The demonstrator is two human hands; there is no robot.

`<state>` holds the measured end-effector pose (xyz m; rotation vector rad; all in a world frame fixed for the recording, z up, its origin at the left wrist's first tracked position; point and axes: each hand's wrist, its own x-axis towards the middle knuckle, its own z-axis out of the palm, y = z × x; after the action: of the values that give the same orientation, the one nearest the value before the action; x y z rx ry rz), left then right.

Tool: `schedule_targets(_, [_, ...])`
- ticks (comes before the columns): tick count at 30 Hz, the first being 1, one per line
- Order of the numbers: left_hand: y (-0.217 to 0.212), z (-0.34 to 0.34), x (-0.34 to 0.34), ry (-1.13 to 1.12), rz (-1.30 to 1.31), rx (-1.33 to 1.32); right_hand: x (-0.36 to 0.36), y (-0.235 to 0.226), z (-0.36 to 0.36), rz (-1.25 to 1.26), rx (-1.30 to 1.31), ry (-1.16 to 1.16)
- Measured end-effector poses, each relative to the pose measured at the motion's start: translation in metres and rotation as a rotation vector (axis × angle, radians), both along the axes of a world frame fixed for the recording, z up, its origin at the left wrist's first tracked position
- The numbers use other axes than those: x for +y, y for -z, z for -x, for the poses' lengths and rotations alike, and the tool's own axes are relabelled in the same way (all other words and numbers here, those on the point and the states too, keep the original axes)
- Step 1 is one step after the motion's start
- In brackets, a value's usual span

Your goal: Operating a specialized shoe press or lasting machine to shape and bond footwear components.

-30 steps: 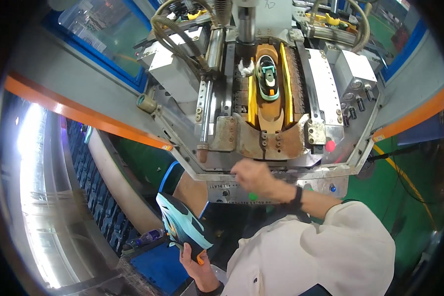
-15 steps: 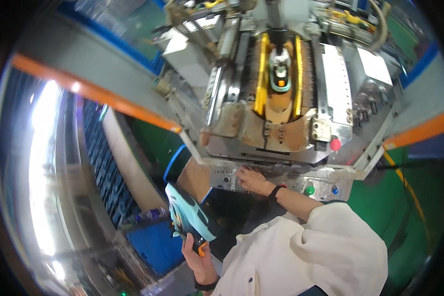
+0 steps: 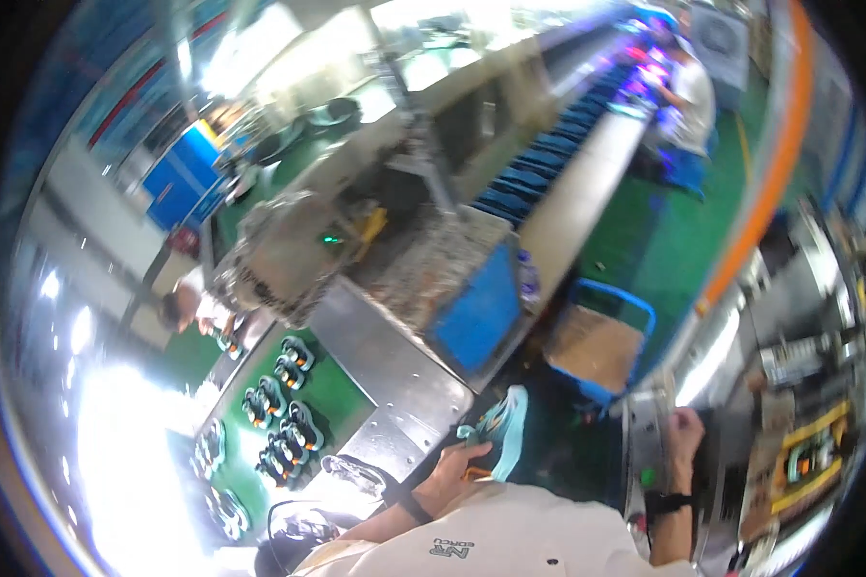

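Observation:
My left hand grips a teal and white sneaker by its heel end, near an orange tab. The shoe stands tilted with its sole side facing right and its toe pointing up. My right hand, with a dark band at the wrist, is beside the metal button panel, which carries a green button. Its fingers are too blurred to read. Right of that hand, another shoe sits in the machine between yellow bars.
A green table at left holds several sneakers. Ahead are a metal counter, a blue-sided box and a blue-framed cart. A long conveyor runs to the far right. Other people work at far right and far left.
The view has swung left, bringing the table, shoes and conveyor into sight and putting the machine at the right edge. The sneaker stays in my left hand; my right hand remains by the panel.

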<state>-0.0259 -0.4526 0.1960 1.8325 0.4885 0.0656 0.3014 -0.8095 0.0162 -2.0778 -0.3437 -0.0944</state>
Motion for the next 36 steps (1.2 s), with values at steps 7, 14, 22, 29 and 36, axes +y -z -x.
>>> schedule_targets(7, [0.117, 0.104, 0.144, -1.261, 0.913, 0.006, 0.273, -0.321, -0.04, -0.26, -0.339, -0.398])
schedule_targets(14, [0.2, 0.202, 0.302, -1.403, 0.393, -0.179, 0.578, -0.451, -0.033, 0.035, -0.658, -0.744])
schedule_targets(22, [0.325, 0.274, 0.391, -1.533, -0.679, 0.542, 0.853, -0.478, -0.145, 0.409, -0.912, -0.698])
schedule_targets(29, [0.313, 0.264, 0.385, -1.715, -0.256, 0.648, 0.944, -0.49, -0.152, 0.646, -0.653, -0.754])
schedule_targets(36, [0.319, 0.243, 0.41, -1.659, 0.082, 0.628, 0.913, -0.483, -0.123, 0.499, -0.982, -0.609])
